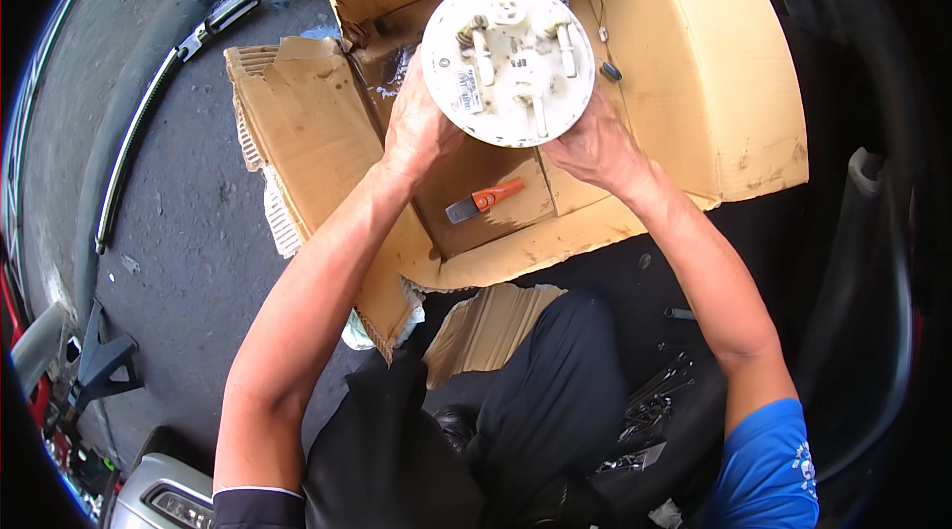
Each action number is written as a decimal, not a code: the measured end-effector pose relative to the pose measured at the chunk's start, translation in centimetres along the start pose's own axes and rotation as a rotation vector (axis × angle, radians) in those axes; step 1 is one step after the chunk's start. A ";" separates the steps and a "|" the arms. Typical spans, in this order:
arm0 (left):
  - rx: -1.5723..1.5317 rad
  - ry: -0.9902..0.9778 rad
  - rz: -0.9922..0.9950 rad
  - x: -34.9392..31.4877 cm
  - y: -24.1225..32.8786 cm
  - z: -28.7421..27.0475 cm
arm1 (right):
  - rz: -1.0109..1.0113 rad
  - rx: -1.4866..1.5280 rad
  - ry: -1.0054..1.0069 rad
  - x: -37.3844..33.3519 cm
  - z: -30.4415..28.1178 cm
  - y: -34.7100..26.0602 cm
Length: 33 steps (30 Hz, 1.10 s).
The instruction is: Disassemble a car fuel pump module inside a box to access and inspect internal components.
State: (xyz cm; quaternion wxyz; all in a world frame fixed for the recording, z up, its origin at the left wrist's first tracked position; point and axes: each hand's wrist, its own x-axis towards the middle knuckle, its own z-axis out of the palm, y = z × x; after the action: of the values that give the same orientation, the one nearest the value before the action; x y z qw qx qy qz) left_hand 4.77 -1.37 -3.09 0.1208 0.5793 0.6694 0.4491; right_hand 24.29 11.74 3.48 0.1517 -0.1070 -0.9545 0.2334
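Observation:
Over the cardboard box (754, 83), both my hands grip what looks like a fuel pump module (506, 122), with its round white top facing me. Short pipe stubs and a small printed label show on that smudged disc. My left hand (421, 127) closes round its left side, and my right hand (600, 144) round its lower right. Most of my fingers are hidden under the disc, as is the body below it. On the oil-stained box bottom, nearer to me, lies an orange-handled tool (498, 194) with a flat grey end.
Torn flaps spread from the box. A thin cable with a dark plug (611, 72) lies inside at the right. A long metal bar (149, 122) rests on the dark floor at left. Several hand tools (654, 400) lie beside my right knee, near a loose cardboard piece (486, 331).

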 end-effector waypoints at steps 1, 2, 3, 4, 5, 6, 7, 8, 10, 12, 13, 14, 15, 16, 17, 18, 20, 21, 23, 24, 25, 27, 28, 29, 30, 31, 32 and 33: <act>0.017 0.061 0.082 -0.1 0.1 0.2 | 0.011 0.003 0.000 0.0 0.0 -0.1; 0.011 0.024 0.023 -0.3 0.2 0.2 | -0.055 -0.038 0.017 0.0 -0.1 -0.2; 0.007 0.018 0.024 -0.3 0.3 0.4 | -0.123 -0.081 0.033 0.0 -0.1 -0.3; 0.005 0.026 0.021 -0.2 0.4 0.5 | -0.116 -0.081 0.032 -0.1 -0.2 -0.6; 0.002 0.035 0.019 -0.2 0.4 0.6 | -0.092 -0.101 0.070 -0.3 -0.2 -0.9; 0.009 0.031 0.019 -0.4 0.1 0.6 | -0.073 -0.115 0.112 -0.3 0.1 -1.5; 0.032 0.021 -0.004 -0.7 -0.3 0.5 | -0.073 -0.109 0.117 -0.5 0.6 -2.1; 0.056 0.012 -0.026 -1.0 -0.6 0.4 | -0.028 -0.106 0.157 -0.8 1.1 -2.8; -0.007 0.021 -0.052 -0.7 0.6 0.8 | 0.029 -0.127 0.190 -1.4 1.1 -2.6; -0.057 0.026 -0.087 -0.7 0.6 0.9 | -0.031 -0.136 0.212 -1.1 0.9 -2.5; -0.030 0.018 -0.045 -0.6 -0.2 0.7 | -0.028 -0.130 0.213 -0.7 0.9 -2.8; -0.003 0.009 -0.003 -0.8 -0.8 0.5 | -0.068 -0.181 0.183 -0.3 0.8 -3.0; -0.001 0.001 0.002 -0.8 -0.7 0.5 | -0.104 -0.236 0.159 0.1 0.4 -3.0; 0.033 -0.002 0.005 -0.8 -0.6 0.4 | -0.111 -0.270 0.180 0.1 0.4 -3.5; 0.068 -0.004 0.007 -0.8 -0.5 0.4 | -0.104 -0.268 0.188 -0.3 0.7 -3.9; 0.063 -0.005 0.012 -0.7 -0.3 0.5 | -0.056 -0.280 0.207 -0.8 1.2 -4.1; 0.034 -0.011 -0.020 -0.5 0.1 0.7 | -0.001 -0.297 0.230 -1.8 2.0 -4.5; 0.035 -0.020 -0.013 -0.7 -0.2 0.7 | 0.055 -0.318 0.260 -2.1 2.6 -5.0; 0.032 -0.024 -0.076 -1.1 -0.8 0.5 | 0.124 -0.338 0.300 -2.2 3.6 -5.4; 0.024 -0.035 -0.070 -1.1 -0.6 0.6 | 0.117 -0.371 0.305 -2.4 3.7 -5.3; 0.014 -0.044 -0.074 -1.1 -0.4 0.7 | 0.109 -0.404 0.309 -2.7 3.9 -5.2; 0.010 -0.057 -0.077 -1.2 -0.8 0.8 | 0.140 -0.403 0.327 -3.1 4.3 -5.4; 0.091 -0.041 -0.018 -1.3 -1.4 0.9 | 0.164 -0.383 0.333 -3.1 4.5 -5.6; 0.171 -0.024 0.042 -1.3 -2.0 0.9 | 0.187 -0.363 0.338 -3.0 4.6 -5.7; 0.168 -0.028 0.043 -1.3 -2.1 1.1 | 0.191 -0.364 0.337 -3.2 4.6 -5.7; 0.199 -0.038 0.042 -1.3 -2.2 1.3 | 0.179 -0.380 0.339 -3.3 4.6 -5.6; 0.231 -0.047 0.041 -1.3 -2.2 1.4 | 0.167 -0.397 0.342 -3.4 4.6 -5.6; 0.230 -0.049 0.042 -1.3 -2.2 1.5 | 0.169 -0.398 0.342 -3.4 4.6 -5.5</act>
State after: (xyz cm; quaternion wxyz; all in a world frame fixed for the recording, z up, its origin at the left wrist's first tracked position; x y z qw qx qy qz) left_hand 4.72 -1.65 -6.01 0.0605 0.6139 0.7012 0.3576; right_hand 25.15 4.13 1.46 0.2668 -0.2519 -0.9297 0.0318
